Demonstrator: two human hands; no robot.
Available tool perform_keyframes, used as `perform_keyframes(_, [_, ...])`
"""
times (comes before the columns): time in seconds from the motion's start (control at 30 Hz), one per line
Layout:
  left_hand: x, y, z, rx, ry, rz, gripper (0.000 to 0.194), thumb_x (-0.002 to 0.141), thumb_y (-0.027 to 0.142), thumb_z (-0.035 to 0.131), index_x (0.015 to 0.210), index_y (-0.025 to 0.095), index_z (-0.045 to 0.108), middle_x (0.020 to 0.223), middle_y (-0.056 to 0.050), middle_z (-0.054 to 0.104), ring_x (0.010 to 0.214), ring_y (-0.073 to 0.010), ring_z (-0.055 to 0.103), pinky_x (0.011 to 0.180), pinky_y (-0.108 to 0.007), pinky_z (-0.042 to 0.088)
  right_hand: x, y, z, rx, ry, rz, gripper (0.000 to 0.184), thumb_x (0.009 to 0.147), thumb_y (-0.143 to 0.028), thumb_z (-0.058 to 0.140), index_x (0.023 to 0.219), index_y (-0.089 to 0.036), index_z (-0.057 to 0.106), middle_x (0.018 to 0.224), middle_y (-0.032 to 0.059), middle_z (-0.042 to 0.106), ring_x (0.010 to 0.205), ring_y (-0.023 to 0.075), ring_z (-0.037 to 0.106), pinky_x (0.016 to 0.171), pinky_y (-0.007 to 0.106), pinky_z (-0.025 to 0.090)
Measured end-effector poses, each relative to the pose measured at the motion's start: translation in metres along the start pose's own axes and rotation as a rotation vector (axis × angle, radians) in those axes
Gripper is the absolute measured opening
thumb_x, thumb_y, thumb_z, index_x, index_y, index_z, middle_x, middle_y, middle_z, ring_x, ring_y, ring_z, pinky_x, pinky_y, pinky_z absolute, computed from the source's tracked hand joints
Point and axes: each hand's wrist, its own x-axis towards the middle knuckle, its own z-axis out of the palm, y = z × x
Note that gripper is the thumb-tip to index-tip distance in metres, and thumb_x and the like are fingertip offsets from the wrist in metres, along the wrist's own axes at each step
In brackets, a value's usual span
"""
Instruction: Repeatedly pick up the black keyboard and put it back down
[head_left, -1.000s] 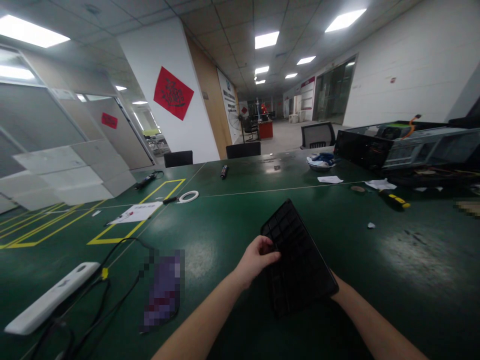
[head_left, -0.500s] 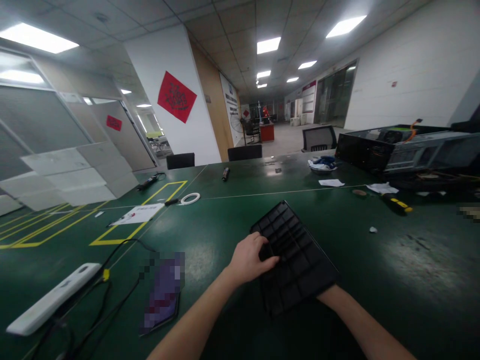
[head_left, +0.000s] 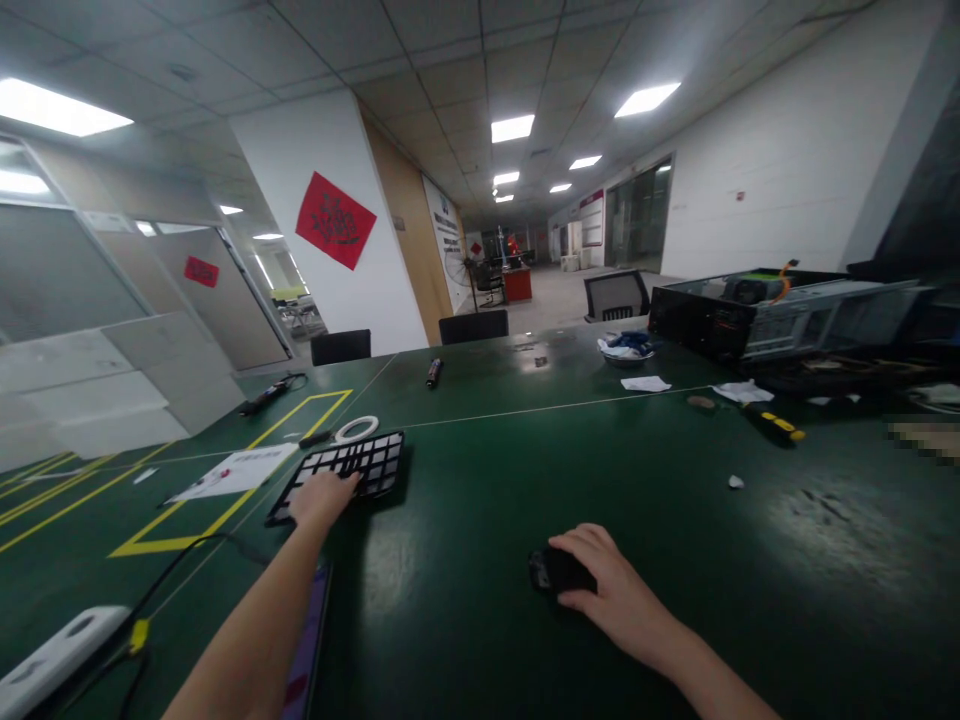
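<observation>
A black grid tray [head_left: 345, 470] lies flat on the green table [head_left: 487, 470] at the left, beside the yellow floor-tape outline. My left hand [head_left: 321, 498] rests on its near edge, fingers curled over the rim. My right hand [head_left: 600, 590] sits lower right of centre, fingers wrapped over a small black object [head_left: 551, 572] that lies on the table; most of it is hidden under the hand.
A white tape roll [head_left: 356, 429] and a paper sheet [head_left: 232, 472] lie near the tray. A phone [head_left: 304, 650] and white power strip [head_left: 52, 660] with cables sit at the near left. An open computer case [head_left: 765, 315], a yellow-handled tool [head_left: 772, 423] and scraps are at the right.
The black tray was held in both hands in front of me; now it lies on the table to the left under my left hand. My right hand has come off it onto a small black object.
</observation>
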Motion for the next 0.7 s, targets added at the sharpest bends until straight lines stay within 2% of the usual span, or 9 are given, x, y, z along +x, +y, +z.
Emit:
perform_keyframes(0.1, [0.003,-0.006,0.005,-0.016,-0.033,-0.036,0.057,0.074,0.054,0.038,0.097,0.006,0.062,0.110,-0.021,0.057,0.102,-0.0339,0.052,0.076,-0.038,0.042,0.000,0.001,0.000,0.001,0.012,-0.017,0.044,0.069,-0.030,0.057,0.112,-0.037,0.048,0.122,-0.0012,0.042,0.114,0.0212,0.038,0.099,0.043,0.029])
perform_keyframes(0.17, [0.001,-0.003,0.003,0.001,-0.001,-0.020,0.054,0.076,0.050,0.038,0.094,0.004,0.061,0.106,-0.023,0.058,0.098,-0.0348,0.054,0.073,-0.039,0.043,-0.001,0.000,0.000,0.010,0.024,-0.014,0.045,0.068,-0.029,0.058,0.112,-0.036,0.049,0.123,-0.0005,0.041,0.116,0.0222,0.037,0.100,0.044,0.027])
perform_keyframes(0.23, [-0.006,0.005,0.000,0.033,0.061,0.044,0.045,0.080,0.037,0.037,0.095,0.000,0.059,0.102,-0.025,0.058,0.095,-0.0346,0.055,0.070,-0.038,0.043,-0.001,0.000,-0.001,0.026,0.028,-0.008,0.046,0.068,-0.029,0.058,0.112,-0.035,0.049,0.123,0.0003,0.041,0.116,0.0230,0.037,0.100,0.045,0.028])
perform_keyframes(0.33, [-0.032,0.021,0.002,0.065,0.129,0.176,0.033,0.080,0.016,0.032,0.098,0.001,0.055,0.101,-0.024,0.057,0.093,-0.0303,0.056,0.073,-0.036,0.042,-0.001,-0.001,-0.002,0.018,0.020,-0.010,0.046,0.067,-0.030,0.058,0.112,-0.034,0.049,0.123,0.0006,0.041,0.114,0.0222,0.039,0.099,0.045,0.030])
perform_keyframes(0.4, [-0.057,0.032,0.011,0.071,0.141,0.270,0.031,0.080,0.009,0.030,0.097,0.005,0.055,0.099,-0.019,0.057,0.092,-0.0258,0.056,0.075,-0.033,0.041,0.000,0.000,-0.003,-0.007,0.002,0.002,0.047,0.067,-0.031,0.058,0.113,-0.034,0.048,0.124,0.0002,0.040,0.114,0.0213,0.039,0.099,0.043,0.031])
perform_keyframes(0.57, [-0.116,0.045,0.044,0.073,0.150,0.441,0.031,0.080,0.005,0.028,0.093,0.010,0.056,0.097,-0.013,0.057,0.091,-0.0195,0.055,0.078,-0.028,0.039,-0.003,-0.003,-0.003,-0.068,0.029,0.018,0.048,0.068,-0.031,0.056,0.115,-0.030,0.047,0.125,0.0016,0.039,0.116,0.0205,0.038,0.100,0.041,0.031])
perform_keyframes(0.7, [-0.130,0.044,0.057,0.076,0.222,0.454,0.033,0.082,0.008,0.026,0.098,0.011,0.055,0.104,-0.014,0.055,0.095,-0.0223,0.054,0.078,-0.033,0.039,-0.010,-0.021,-0.005,-0.069,0.089,0.047,0.051,0.068,-0.033,0.056,0.117,-0.029,0.046,0.126,0.0031,0.039,0.116,0.0220,0.039,0.099,0.043,0.033])
